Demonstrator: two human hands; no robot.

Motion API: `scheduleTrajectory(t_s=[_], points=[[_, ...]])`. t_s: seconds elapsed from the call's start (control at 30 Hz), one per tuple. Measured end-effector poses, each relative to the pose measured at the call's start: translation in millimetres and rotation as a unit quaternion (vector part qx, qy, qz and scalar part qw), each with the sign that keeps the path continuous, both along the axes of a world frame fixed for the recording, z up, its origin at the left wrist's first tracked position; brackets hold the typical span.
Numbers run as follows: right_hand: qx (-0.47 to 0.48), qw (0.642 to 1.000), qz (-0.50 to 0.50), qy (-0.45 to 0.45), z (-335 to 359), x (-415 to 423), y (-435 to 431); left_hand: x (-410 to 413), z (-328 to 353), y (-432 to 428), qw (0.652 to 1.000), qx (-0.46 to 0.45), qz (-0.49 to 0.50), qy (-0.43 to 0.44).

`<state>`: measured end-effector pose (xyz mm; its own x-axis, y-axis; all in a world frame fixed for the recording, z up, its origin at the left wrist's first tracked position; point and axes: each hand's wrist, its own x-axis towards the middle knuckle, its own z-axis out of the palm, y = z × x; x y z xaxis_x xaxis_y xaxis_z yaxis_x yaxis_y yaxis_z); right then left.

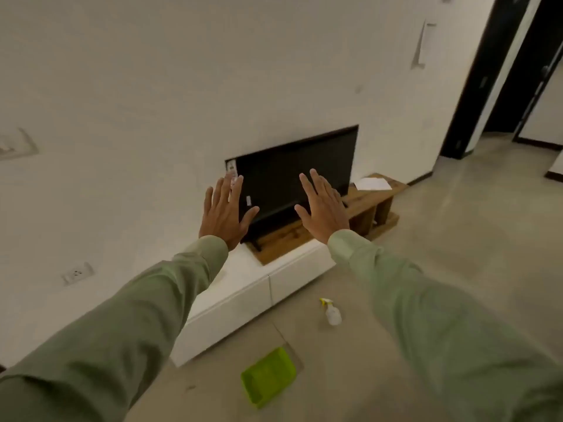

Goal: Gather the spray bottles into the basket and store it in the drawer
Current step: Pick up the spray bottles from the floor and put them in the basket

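Note:
A small clear spray bottle (pixel 332 312) with a yellow-and-white nozzle lies on the grey floor in front of a low white cabinet. Its two drawer fronts (pixel 240 303) are shut. A lime-green basket (pixel 268 377) sits on the floor nearer to me, below and left of the bottle, and looks empty. My left hand (pixel 225 211) and my right hand (pixel 323 205) are stretched out in front of me at mid-height, palms away, fingers spread, holding nothing. Both hands are far above the bottle and basket.
A black television (pixel 292 178) stands on a wooden unit (pixel 365 205) against the white wall, with a white sheet of paper (pixel 373 184) on the wood. A dark doorway (pixel 499 71) opens at the right. A wall socket (pixel 77 273) sits low at the left.

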<state>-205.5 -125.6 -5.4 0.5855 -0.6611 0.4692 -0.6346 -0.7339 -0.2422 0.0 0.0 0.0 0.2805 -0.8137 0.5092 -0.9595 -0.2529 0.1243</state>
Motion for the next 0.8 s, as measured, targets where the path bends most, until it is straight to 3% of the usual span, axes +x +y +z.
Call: scheduleTrajectory(t_s=[0.43,0.8], points=[[0.167,0.972,-0.163,0.011,-149.5,-150.8,-101.6,-136.2,-138.5,-160.4,0.977,0.151,-0.126,0.085],[0.314,0.876,-0.365,0.037,-255.4,-280.1,-158.5,-240.9,-247.6,-304.2,0.913,0.300,-0.252,0.114]])
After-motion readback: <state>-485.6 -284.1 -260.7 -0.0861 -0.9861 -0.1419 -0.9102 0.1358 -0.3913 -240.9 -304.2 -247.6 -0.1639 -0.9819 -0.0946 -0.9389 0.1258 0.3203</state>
